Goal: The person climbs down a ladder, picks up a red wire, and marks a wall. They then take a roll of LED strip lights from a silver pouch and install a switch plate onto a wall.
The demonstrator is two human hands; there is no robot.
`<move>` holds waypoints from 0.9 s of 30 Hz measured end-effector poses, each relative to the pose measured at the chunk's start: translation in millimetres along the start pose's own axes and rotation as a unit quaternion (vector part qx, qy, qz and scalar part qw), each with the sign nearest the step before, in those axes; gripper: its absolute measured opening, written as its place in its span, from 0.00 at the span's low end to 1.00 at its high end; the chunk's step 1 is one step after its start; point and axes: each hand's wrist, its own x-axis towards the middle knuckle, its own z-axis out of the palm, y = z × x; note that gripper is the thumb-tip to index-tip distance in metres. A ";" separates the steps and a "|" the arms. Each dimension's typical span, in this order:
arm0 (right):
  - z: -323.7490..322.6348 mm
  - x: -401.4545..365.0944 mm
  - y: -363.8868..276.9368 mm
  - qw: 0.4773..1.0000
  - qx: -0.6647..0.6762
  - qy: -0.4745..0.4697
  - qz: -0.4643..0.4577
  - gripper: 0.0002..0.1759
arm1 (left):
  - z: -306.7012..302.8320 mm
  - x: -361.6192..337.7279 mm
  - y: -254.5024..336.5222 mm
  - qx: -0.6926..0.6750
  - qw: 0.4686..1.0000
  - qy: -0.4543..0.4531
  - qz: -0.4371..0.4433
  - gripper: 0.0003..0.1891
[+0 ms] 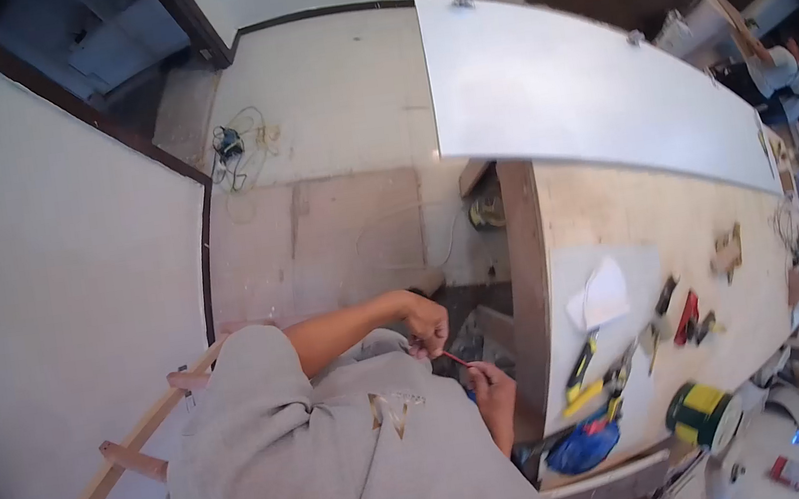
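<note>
Near the front of the grey shirt, my left hand (425, 325) has its fingers closed at one end of a thin red stick-like tool (456, 359). What else those fingers may pinch is too small to make out. My right hand (494, 388) is wrapped round the tool's other end, a little lower and to the right. Both hands are in the air beside the left end of a wooden workbench (656, 206). On the bench, nearest my right hand, lie a yellow-and-black cutter knife (582, 367) and a blue bundle (584, 445).
A large white panel (580, 84) crosses the bench's far side. Red-handled tools (688, 317), a white cloth-like item (599, 294) and a green-yellow can (701, 414) stand nearby. A wooden ladder (117, 478) is at left; cables (229, 146) lie on the floor. Another person (780, 73) is far right.
</note>
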 end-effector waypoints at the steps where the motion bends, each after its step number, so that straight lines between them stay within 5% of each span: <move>1: 0.0 25.4 -19.5 0.998 -0.049 -0.031 -0.021 0.06 | -20.7 -3.0 -6.9 0.008 0.999 0.017 -0.031 0.11; 4: -0.7 91.2 -29.6 0.978 -0.134 -0.044 -0.156 0.06 | -68.9 -0.8 -21.8 0.048 0.998 0.038 0.013 0.10; 10: -50.6 145.1 -77.8 0.983 -0.137 0.006 -0.122 0.07 | -108.5 5.8 51.4 -0.137 0.978 0.133 0.079 0.13; 12: -56.9 150.2 -74.8 0.984 -0.124 0.016 -0.125 0.08 | -114.9 -0.7 68.4 -0.078 0.982 0.151 0.080 0.13; 15: -59.9 154.7 -76.0 0.994 0.016 -0.055 -0.088 0.08 | -108.7 -17.8 69.1 -0.042 0.983 0.157 0.085 0.14; 20: -22.8 181.5 -95.6 0.983 0.057 -0.092 -0.145 0.10 | -99.4 -78.8 59.0 -0.138 0.963 0.223 0.060 0.15; 24: -9.9 217.4 -140.3 0.962 0.260 -0.045 -0.066 0.16 | -105.2 -121.6 67.8 -0.297 0.873 0.367 0.122 0.12; 27: -7.6 250.4 -178.2 0.968 0.229 -0.086 -0.063 0.19 | -125.3 -145.3 67.6 -0.377 0.792 0.445 0.182 0.12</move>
